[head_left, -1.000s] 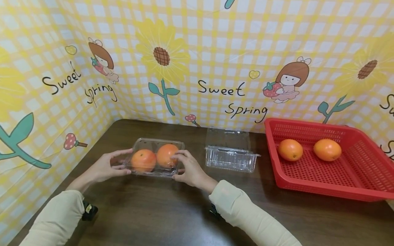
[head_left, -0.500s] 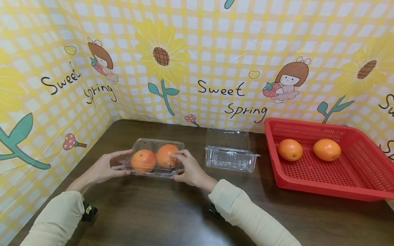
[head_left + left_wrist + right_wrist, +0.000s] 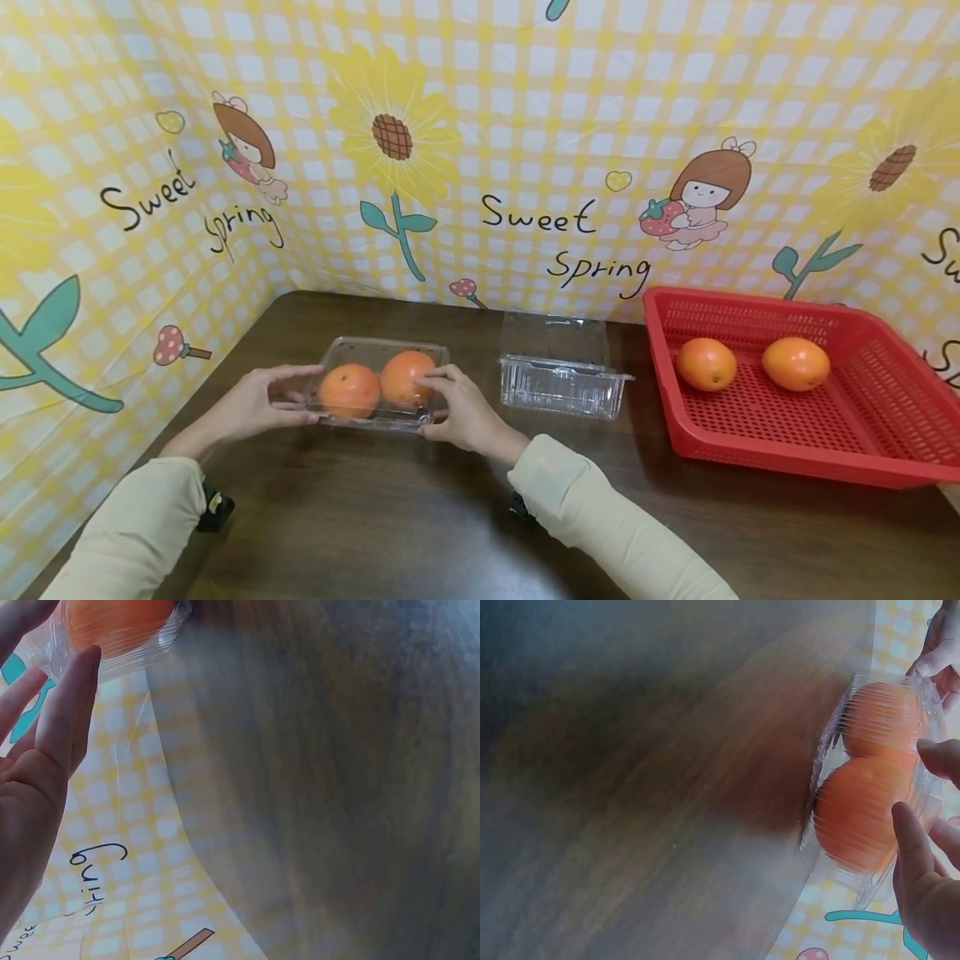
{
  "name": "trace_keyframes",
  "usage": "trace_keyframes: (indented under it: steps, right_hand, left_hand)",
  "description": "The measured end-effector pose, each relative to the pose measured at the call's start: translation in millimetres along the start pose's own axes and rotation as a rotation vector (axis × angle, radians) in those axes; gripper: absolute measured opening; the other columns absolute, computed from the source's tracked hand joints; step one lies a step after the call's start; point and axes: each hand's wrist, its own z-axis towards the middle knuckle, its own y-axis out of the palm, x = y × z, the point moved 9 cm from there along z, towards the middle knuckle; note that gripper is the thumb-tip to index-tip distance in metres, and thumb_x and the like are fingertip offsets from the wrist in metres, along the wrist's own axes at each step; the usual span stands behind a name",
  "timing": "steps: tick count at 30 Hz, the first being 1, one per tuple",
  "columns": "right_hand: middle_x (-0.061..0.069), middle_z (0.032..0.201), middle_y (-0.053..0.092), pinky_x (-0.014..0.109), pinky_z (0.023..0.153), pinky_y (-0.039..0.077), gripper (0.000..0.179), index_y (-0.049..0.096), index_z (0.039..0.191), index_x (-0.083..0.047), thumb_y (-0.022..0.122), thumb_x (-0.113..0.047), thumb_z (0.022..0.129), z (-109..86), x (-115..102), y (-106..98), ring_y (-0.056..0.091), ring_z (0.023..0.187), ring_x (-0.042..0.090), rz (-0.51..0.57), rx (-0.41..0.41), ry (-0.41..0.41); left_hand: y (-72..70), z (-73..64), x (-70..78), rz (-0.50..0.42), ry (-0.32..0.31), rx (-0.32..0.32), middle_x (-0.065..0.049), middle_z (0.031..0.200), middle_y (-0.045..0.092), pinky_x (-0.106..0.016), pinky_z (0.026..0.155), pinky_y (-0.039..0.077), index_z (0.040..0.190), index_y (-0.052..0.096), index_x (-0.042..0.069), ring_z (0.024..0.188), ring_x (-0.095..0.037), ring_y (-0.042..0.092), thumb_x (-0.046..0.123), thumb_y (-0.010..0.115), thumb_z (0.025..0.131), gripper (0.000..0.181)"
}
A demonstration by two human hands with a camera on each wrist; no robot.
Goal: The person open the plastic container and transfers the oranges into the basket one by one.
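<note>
Two oranges, the left one point(image 3: 349, 392) and the right one point(image 3: 408, 377), sit side by side in a clear plastic clamshell box point(image 3: 375, 424). Its lid lies over the fruit; whether the catch is fastened cannot be made out. My left hand point(image 3: 258, 407) holds the left end, thumb at the front corner and fingers at the side. My right hand point(image 3: 467, 417) grips the right end, its thumb low at the front corner and fingertips on top. In the right wrist view, the box's ridged wall point(image 3: 826, 761) shows with both hands around it.
A second clear clamshell box point(image 3: 562, 389) stands with its lid up, right of my hands. Farther right is a red basket point(image 3: 810, 458) with two oranges, one left point(image 3: 707, 364) and one right point(image 3: 796, 364). A patterned cloth point(image 3: 480, 167) backs the dark wooden table point(image 3: 360, 517).
Both hands stay on the clamshell box, which has not visibly moved. The view shifts very slightly.
</note>
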Motion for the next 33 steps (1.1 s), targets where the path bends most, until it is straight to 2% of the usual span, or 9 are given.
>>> trace_keyframes:
  steps: [5,12,16,26,33]
  right_hand:
    - [0.009,0.123,0.038,0.010,0.067,0.046,0.061,0.049,0.125,-0.002,0.074,-0.003,0.069,0.7,-0.1,-1.2,0.048,0.105,0.021,-0.004,-0.011,-0.004]
    - [0.010,0.121,0.040,0.010,0.067,0.046,0.058,0.050,0.123,-0.002,0.073,-0.007,0.070,0.9,-0.4,-2.7,0.048,0.106,0.022,0.004,-0.004,-0.028]
    - [0.010,0.121,0.040,0.010,0.067,0.047,0.058,0.050,0.124,-0.002,0.073,-0.007,0.071,0.2,-0.2,-2.4,0.048,0.106,0.023,0.025,-0.009,-0.024]
    - [0.010,0.119,0.042,0.010,0.066,0.047,0.055,0.051,0.122,-0.002,0.072,-0.006,0.071,1.5,-0.8,-2.1,0.052,0.101,0.021,-0.004,-0.011,-0.024]
    - [0.011,0.121,0.041,0.009,0.065,0.046,0.058,0.049,0.124,-0.001,0.072,-0.007,0.071,2.3,-3.3,-1.5,0.052,0.102,0.023,-0.063,-0.024,-0.034]
  left_hand:
    - [-0.5,0.3,1.7,0.018,0.011,-0.004,-0.026,0.121,0.047,-0.023,0.066,0.052,0.123,0.050,-0.002,0.079,-0.012,0.061,0.017,0.076,0.068,0.063]
    - [-3.2,0.9,5.0,0.023,0.066,0.001,-0.024,0.117,0.052,-0.025,0.058,0.052,0.122,0.050,-0.004,0.075,-0.010,0.062,0.014,0.075,0.069,0.061]
    - [-3.3,1.2,3.8,0.003,0.080,-0.004,-0.024,0.116,0.053,-0.024,0.059,0.052,0.122,0.050,-0.004,0.076,-0.011,0.062,0.012,0.074,0.070,0.060]
    - [-1.9,0.5,0.0,-0.054,0.071,-0.027,-0.027,0.118,0.049,-0.025,0.062,0.052,0.122,0.048,-0.007,0.075,-0.013,0.063,0.008,0.072,0.072,0.057]
    - [-2.6,-0.4,-0.4,-0.043,0.036,0.004,-0.026,0.114,0.052,-0.025,0.060,0.052,0.122,0.049,-0.006,0.070,-0.012,0.063,0.006,0.072,0.072,0.056]
